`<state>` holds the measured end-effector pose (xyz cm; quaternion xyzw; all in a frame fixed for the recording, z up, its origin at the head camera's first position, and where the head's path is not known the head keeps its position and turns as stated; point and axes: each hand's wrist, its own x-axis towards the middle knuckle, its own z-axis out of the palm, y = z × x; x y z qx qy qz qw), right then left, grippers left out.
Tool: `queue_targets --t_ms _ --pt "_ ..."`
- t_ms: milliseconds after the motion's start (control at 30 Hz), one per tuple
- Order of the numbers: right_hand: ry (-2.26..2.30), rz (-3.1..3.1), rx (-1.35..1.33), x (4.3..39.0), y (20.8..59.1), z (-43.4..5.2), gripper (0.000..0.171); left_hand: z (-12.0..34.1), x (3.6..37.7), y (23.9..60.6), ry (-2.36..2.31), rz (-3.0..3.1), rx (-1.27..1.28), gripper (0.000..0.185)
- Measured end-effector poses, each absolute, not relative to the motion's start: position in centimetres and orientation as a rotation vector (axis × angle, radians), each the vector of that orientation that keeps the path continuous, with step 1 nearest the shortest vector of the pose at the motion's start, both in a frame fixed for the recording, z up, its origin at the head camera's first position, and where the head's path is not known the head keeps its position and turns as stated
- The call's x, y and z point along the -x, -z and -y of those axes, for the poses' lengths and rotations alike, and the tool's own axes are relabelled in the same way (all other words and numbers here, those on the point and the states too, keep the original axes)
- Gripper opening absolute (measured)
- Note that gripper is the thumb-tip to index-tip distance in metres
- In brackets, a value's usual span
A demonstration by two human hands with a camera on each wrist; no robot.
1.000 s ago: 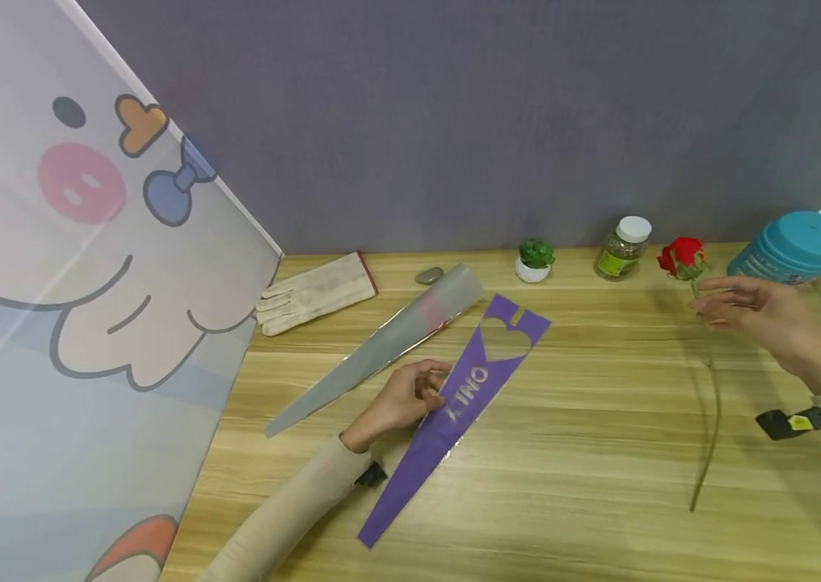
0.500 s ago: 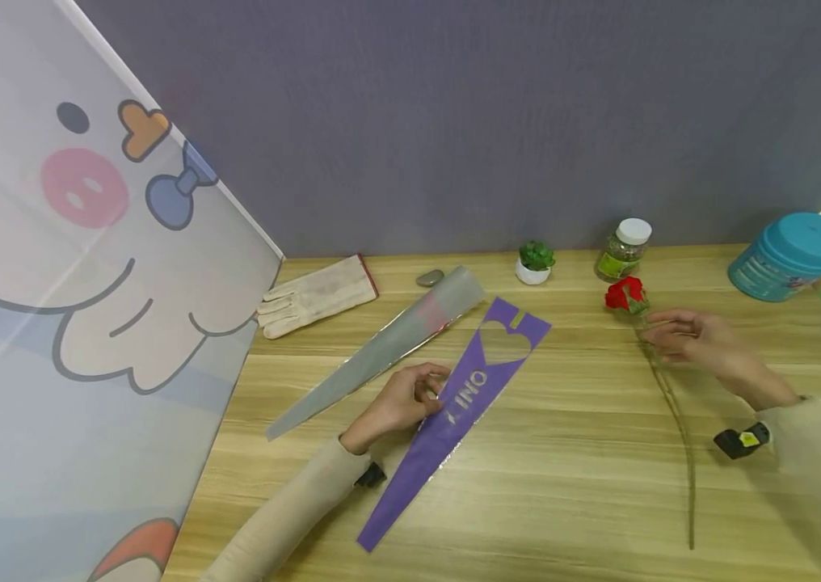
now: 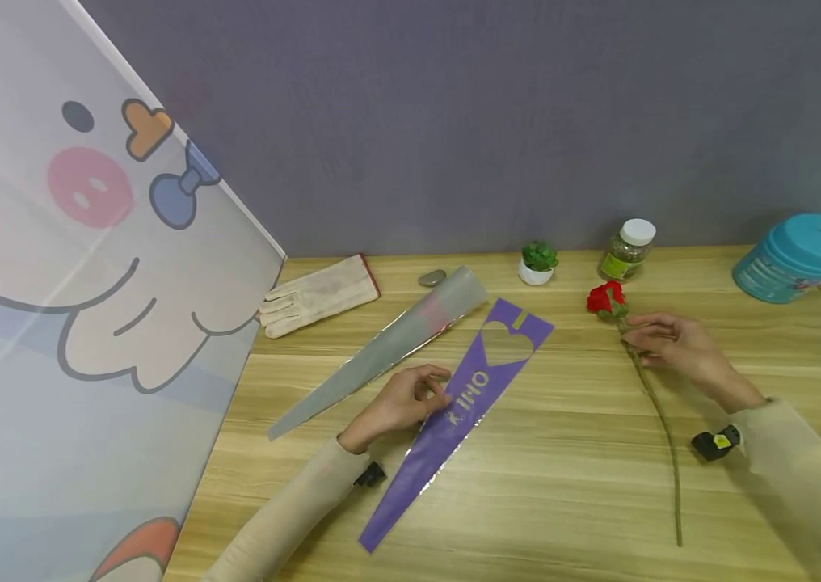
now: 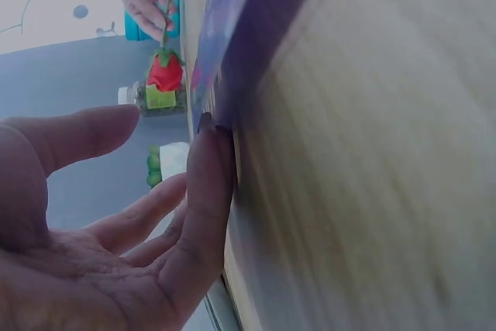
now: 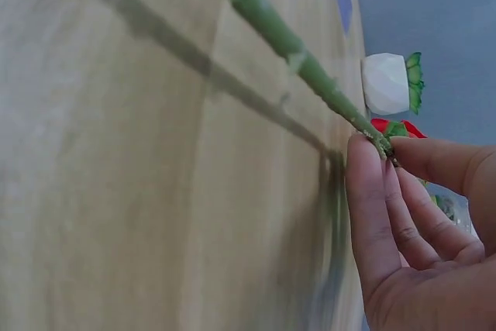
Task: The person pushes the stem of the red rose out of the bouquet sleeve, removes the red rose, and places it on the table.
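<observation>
Left hand (image 3: 399,400): grip loose, fingers relaxed and slightly curled, fingertips (image 4: 208,141) touching the left edge of the purple sleeve (image 3: 460,404), nothing clamped. Left wrist view confirms one fingertip against the sleeve edge, palm open.

Far left: cartoon-print panel (image 3: 76,283) standing at the worktop (image 3: 541,485) edge. Next to it at the back, a white work glove (image 3: 317,295) lying flat, a small grey stone (image 3: 431,277) just beyond it. Silver-clear cone sleeve (image 3: 381,352) lies diagonally, just left of the purple sleeve and roughly parallel to it. Purple sleeve flat on the worktop, wide heart-window end toward the wall, point toward the person.

Back row centre: small potted succulent (image 3: 537,262), then a jar with a white lid (image 3: 627,250).

Right hand (image 3: 672,347): grip clamped on the rose (image 3: 605,297), thumb and fingers pinching the stem just below the red bloom. Stem runs back toward the person along the worktop; bloom sits near the jar, well apart from the purple sleeve. Right wrist view shows the fingertips (image 5: 370,162) closed on the green stem.

Far right back: teal lidded tub (image 3: 797,257).
</observation>
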<state>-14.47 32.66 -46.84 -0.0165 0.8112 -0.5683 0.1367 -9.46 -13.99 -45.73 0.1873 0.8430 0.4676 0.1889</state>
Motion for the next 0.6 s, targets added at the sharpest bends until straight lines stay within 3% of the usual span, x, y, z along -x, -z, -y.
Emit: queue_targets --t_ms 433,600 --pt "1.521 -2.43 0.007 14.5 47.2 -32.7 0.042 15.2 9.4 45.6 -1.388 -2.236 -0.446 0.045" --pt "1.54 -2.433 0.068 14.6 46.6 -33.2 0.032 16.2 9.6 45.4 -1.425 -2.147 -0.417 0.045"
